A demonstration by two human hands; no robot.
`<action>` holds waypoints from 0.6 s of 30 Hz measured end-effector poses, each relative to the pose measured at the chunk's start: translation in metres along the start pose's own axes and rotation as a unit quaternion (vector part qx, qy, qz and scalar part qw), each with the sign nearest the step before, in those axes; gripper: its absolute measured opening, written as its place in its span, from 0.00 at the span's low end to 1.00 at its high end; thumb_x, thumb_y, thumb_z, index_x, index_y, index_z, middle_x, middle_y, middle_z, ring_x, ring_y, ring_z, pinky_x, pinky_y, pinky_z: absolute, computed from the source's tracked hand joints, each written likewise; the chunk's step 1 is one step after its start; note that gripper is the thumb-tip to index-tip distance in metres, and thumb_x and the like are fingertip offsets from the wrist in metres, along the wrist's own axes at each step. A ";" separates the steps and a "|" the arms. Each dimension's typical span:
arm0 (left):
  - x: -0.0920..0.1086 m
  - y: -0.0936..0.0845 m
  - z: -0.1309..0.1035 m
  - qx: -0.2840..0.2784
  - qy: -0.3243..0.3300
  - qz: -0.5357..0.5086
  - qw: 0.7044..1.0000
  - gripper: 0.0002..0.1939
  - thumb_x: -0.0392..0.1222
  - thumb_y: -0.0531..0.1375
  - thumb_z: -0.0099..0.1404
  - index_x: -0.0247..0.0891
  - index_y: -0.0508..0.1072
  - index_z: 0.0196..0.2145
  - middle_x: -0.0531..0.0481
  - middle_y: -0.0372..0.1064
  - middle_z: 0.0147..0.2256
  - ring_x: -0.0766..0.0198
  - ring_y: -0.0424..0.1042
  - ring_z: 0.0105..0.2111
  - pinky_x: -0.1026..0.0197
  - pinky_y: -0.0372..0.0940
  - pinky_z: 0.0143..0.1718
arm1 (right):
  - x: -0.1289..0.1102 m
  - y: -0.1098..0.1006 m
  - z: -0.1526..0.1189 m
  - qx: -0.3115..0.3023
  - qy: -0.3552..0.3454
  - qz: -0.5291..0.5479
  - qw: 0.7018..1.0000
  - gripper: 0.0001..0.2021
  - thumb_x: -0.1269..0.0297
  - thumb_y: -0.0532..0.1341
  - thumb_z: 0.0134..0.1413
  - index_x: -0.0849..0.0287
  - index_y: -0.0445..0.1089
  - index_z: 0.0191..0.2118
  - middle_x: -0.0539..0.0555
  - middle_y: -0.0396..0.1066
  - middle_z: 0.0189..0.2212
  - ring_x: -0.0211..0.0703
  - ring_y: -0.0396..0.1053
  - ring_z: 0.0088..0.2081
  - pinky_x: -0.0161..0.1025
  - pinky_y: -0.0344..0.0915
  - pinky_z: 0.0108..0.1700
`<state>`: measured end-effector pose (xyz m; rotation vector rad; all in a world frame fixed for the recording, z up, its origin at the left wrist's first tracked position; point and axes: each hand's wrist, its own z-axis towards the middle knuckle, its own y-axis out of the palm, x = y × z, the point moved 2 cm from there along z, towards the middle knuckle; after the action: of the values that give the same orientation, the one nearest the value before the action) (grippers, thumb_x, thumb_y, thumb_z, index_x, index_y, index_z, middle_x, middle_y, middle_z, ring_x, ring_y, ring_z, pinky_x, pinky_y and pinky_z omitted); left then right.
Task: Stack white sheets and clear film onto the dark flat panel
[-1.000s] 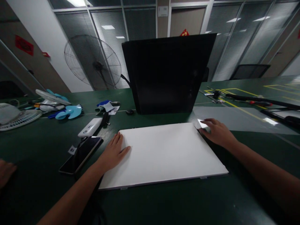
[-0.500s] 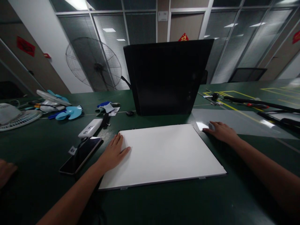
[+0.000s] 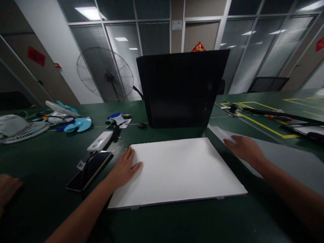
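Observation:
A flat white panel point(image 3: 177, 172) with thin dark edges lies on the green table in front of me. My left hand point(image 3: 125, 167) rests flat on its left edge, fingers stretched out and thumb spread on the white face. To the right, a translucent plastic sheet point(image 3: 286, 157) is pinched at its left edge by my right hand point(image 3: 245, 150). That edge is lifted and bent, while the rest of the sheet extends toward the right side of the table. Beyond the panel stands a large black screen-like board point(image 3: 183, 89), tilted upright.
Left of the panel lie a smartphone point(image 3: 88, 170) and a white power bank point(image 3: 100, 141). Fan parts with blue blades point(image 3: 78, 125) sit farther left. Another person's hand point(image 3: 8, 187) is at the left edge. Black rods point(image 3: 273, 114) lie at the right.
My right hand has taken hold of the translucent sheet's edge and raised it, pulling the sheet slightly toward me. My left hand stays on the white panel. The view has tilted up slightly.

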<state>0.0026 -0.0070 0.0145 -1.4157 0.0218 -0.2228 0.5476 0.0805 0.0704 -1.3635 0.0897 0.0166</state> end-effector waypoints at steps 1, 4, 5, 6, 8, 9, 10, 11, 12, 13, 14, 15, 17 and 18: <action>0.000 0.000 0.000 -0.003 -0.002 0.000 1.000 0.47 0.67 0.44 0.73 0.19 0.50 0.71 0.24 0.42 0.72 0.40 0.43 0.72 0.40 0.47 0.70 | -0.009 -0.001 -0.005 -0.002 -0.009 0.004 1.000 0.36 0.39 0.43 0.67 0.65 0.75 0.53 0.70 0.76 0.43 0.61 0.75 0.41 0.51 0.69 0.40; -0.002 0.002 -0.001 -0.006 -0.003 0.000 1.000 0.48 0.66 0.45 0.73 0.18 0.49 0.71 0.24 0.41 0.72 0.39 0.42 0.72 0.40 0.46 0.70 | -0.040 0.001 -0.023 -0.011 -0.040 0.021 0.999 0.37 0.36 0.44 0.66 0.62 0.75 0.55 0.67 0.77 0.44 0.60 0.76 0.41 0.52 0.71 0.41; -0.003 0.003 -0.001 -0.002 -0.002 0.000 1.000 0.47 0.66 0.45 0.73 0.19 0.50 0.71 0.25 0.41 0.72 0.39 0.42 0.72 0.40 0.47 0.70 | -0.050 0.001 -0.030 -0.017 -0.056 0.028 0.998 0.36 0.36 0.45 0.65 0.61 0.75 0.55 0.66 0.77 0.44 0.60 0.76 0.42 0.53 0.71 0.42; -0.004 0.004 -0.001 0.004 0.001 -0.001 1.000 0.46 0.66 0.46 0.73 0.21 0.50 0.71 0.25 0.42 0.72 0.39 0.42 0.72 0.39 0.48 0.70 | -0.061 0.001 -0.038 -0.023 -0.075 0.034 0.996 0.35 0.35 0.46 0.65 0.59 0.75 0.54 0.65 0.77 0.44 0.59 0.76 0.42 0.53 0.72 0.42; -0.007 0.007 -0.001 0.016 0.007 -0.003 1.000 0.45 0.65 0.46 0.73 0.24 0.50 0.71 0.27 0.43 0.72 0.39 0.43 0.72 0.38 0.49 0.69 | -0.079 0.000 -0.053 -0.038 -0.117 0.041 0.992 0.33 0.36 0.47 0.64 0.56 0.77 0.51 0.62 0.77 0.46 0.58 0.76 0.43 0.54 0.73 0.43; -0.008 0.008 -0.001 0.021 0.009 -0.003 1.000 0.44 0.65 0.47 0.74 0.25 0.50 0.72 0.27 0.43 0.72 0.39 0.43 0.72 0.38 0.49 0.69 | -0.087 -0.001 -0.061 -0.046 -0.140 0.043 0.988 0.32 0.35 0.47 0.64 0.54 0.78 0.50 0.61 0.77 0.47 0.58 0.76 0.43 0.54 0.73 0.44; -0.009 0.010 0.000 0.024 0.012 -0.003 1.000 0.44 0.65 0.47 0.74 0.25 0.50 0.72 0.27 0.43 0.72 0.39 0.44 0.72 0.37 0.49 0.69 | -0.094 -0.003 -0.068 -0.052 -0.162 0.045 0.984 0.32 0.35 0.47 0.64 0.53 0.78 0.50 0.60 0.77 0.48 0.57 0.76 0.44 0.55 0.73 0.45; -0.010 0.011 0.000 0.026 0.013 -0.002 1.000 0.44 0.64 0.47 0.74 0.26 0.50 0.72 0.28 0.43 0.72 0.39 0.44 0.72 0.37 0.49 0.69 | -0.100 -0.005 -0.075 -0.059 -0.179 0.049 0.981 0.33 0.34 0.47 0.64 0.53 0.78 0.51 0.59 0.77 0.49 0.57 0.75 0.46 0.56 0.74 0.46; -0.011 0.012 0.000 0.028 0.015 -0.002 1.000 0.44 0.64 0.48 0.74 0.26 0.50 0.72 0.28 0.43 0.72 0.39 0.44 0.72 0.38 0.49 0.69 | -0.105 -0.007 -0.081 -0.066 -0.194 0.054 0.977 0.33 0.34 0.47 0.64 0.52 0.77 0.53 0.59 0.76 0.50 0.58 0.75 0.47 0.57 0.73 0.47; -0.011 0.012 0.000 0.029 0.016 -0.002 0.999 0.44 0.64 0.48 0.74 0.26 0.50 0.72 0.28 0.43 0.72 0.40 0.43 0.72 0.38 0.49 0.69 | -0.109 -0.010 -0.087 -0.075 -0.210 0.062 0.973 0.34 0.33 0.46 0.64 0.51 0.75 0.56 0.58 0.76 0.51 0.58 0.75 0.49 0.59 0.73 0.49; -0.011 0.012 0.000 0.029 0.017 -0.001 0.999 0.44 0.64 0.48 0.74 0.26 0.50 0.72 0.28 0.43 0.72 0.40 0.43 0.72 0.38 0.49 0.69 | -0.112 -0.012 -0.092 -0.085 -0.229 0.074 0.967 0.35 0.33 0.46 0.64 0.50 0.72 0.60 0.58 0.75 0.53 0.59 0.74 0.51 0.60 0.72 0.51; -0.010 0.012 0.000 0.029 0.019 0.000 0.999 0.44 0.64 0.48 0.74 0.26 0.50 0.72 0.28 0.43 0.72 0.40 0.43 0.72 0.38 0.48 0.69 | -0.115 -0.015 -0.097 -0.094 -0.249 0.090 0.960 0.35 0.33 0.46 0.64 0.49 0.69 0.64 0.57 0.74 0.55 0.59 0.73 0.53 0.61 0.71 0.52; -0.009 0.010 0.000 0.023 0.019 0.002 1.000 0.44 0.65 0.47 0.74 0.24 0.50 0.72 0.27 0.43 0.72 0.40 0.42 0.72 0.39 0.48 0.69 | -0.118 -0.019 -0.102 -0.111 -0.285 0.127 0.943 0.34 0.36 0.46 0.66 0.47 0.61 0.69 0.56 0.70 0.59 0.58 0.72 0.55 0.61 0.70 0.55; -0.009 0.010 0.000 0.017 0.017 0.003 1.000 0.44 0.65 0.46 0.74 0.23 0.50 0.72 0.27 0.42 0.72 0.40 0.42 0.72 0.39 0.47 0.69 | -0.118 -0.020 -0.102 -0.112 -0.295 0.145 0.938 0.33 0.38 0.46 0.68 0.47 0.59 0.70 0.56 0.69 0.61 0.57 0.72 0.55 0.60 0.70 0.55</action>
<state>-0.0045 -0.0045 0.0038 -1.3768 0.0508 -0.2411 0.4256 -0.0185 0.0785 -1.5105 -0.2235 0.6997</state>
